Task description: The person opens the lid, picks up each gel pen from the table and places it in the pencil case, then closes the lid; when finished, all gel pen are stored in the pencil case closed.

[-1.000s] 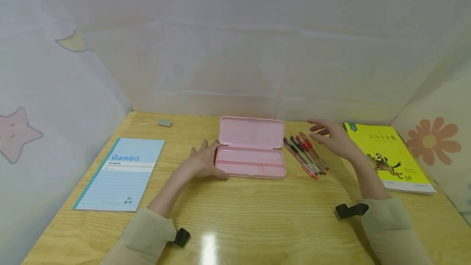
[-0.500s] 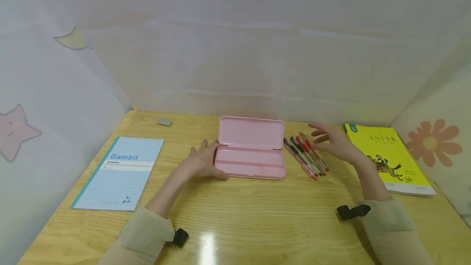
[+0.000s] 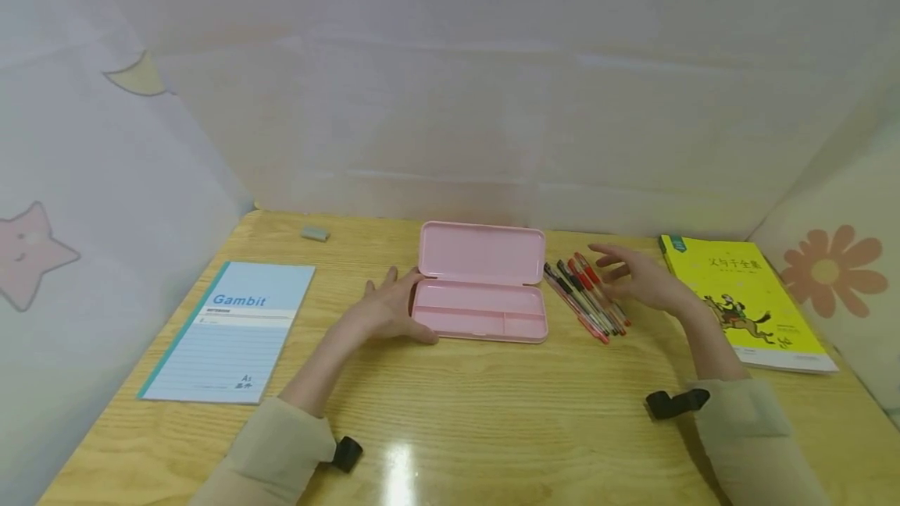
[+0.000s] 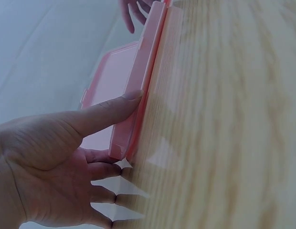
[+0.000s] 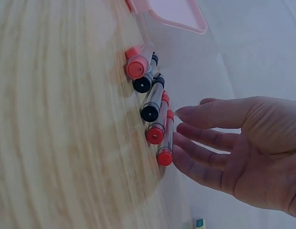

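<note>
A pink pencil case (image 3: 481,325) lies with its lid up on the table, its compartments bare. My left hand (image 3: 389,312) holds the case's left end. In the left wrist view the thumb (image 4: 112,113) presses the front wall and the index finger is at the end; the other fingers spread onto the table. Just right of the case, several pens (image 3: 589,299) with black, red and pinkish-red ends lie side by side. Beside them hovers my right hand (image 3: 643,279), fingers loosely bent, holding nothing. The right wrist view shows its fingertips very close to the outermost red pen (image 5: 165,155); contact is unclear.
A light blue notebook (image 3: 225,334) lies at the left of the wooden table (image 3: 485,420). A small grey piece (image 3: 315,234) sits near the back left. On the right is a yellow book (image 3: 738,295). Fabric walls (image 3: 450,100) enclose the back and sides.
My right hand has come down slightly toward the pens. The left hand stays at the pencil case, and the pens have not moved.
</note>
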The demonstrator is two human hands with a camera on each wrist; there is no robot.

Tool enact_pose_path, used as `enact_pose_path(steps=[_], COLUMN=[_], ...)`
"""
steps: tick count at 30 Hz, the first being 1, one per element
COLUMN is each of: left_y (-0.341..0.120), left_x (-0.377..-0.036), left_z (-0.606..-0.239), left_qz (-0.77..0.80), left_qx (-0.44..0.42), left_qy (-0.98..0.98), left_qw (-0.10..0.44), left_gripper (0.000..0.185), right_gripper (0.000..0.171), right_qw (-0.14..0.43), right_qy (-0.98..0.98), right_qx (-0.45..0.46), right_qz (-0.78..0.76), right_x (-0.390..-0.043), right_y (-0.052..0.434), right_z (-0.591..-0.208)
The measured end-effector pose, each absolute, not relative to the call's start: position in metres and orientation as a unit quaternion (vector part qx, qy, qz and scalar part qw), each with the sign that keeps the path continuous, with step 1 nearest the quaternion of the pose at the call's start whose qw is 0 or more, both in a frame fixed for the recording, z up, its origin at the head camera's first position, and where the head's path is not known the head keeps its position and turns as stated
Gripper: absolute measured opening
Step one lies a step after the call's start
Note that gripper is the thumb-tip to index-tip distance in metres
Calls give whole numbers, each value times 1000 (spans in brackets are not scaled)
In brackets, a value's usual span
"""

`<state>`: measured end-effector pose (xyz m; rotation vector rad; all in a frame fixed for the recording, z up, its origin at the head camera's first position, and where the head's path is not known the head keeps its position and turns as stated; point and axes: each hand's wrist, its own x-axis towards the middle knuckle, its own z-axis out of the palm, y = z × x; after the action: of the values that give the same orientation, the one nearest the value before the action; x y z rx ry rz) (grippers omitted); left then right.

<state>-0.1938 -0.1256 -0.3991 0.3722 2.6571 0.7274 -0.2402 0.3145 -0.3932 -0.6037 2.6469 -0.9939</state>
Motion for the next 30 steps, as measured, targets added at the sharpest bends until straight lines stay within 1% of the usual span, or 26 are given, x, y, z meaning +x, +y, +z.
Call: enact_pose_path(steps=[9, 18, 30], left_y=[-125, -125, -125], left_x=[-194, -194, -195], left_z=[-401, -401, -400], left_qz=[259, 258, 258], left_qx=[128, 131, 133], left_qy=[940, 941, 941], left_qw=[180, 178, 175], left_gripper=[107, 108, 108], right_gripper=[77, 78, 73], right_qw=[131, 132, 142], right_qy=[915, 924, 924], right_qx=[-216, -206, -205], right_qz=[-316, -295, -289], right_x=[-242, -241, -242], right_y=[315, 312, 311], right_z=[-395, -397, -397])
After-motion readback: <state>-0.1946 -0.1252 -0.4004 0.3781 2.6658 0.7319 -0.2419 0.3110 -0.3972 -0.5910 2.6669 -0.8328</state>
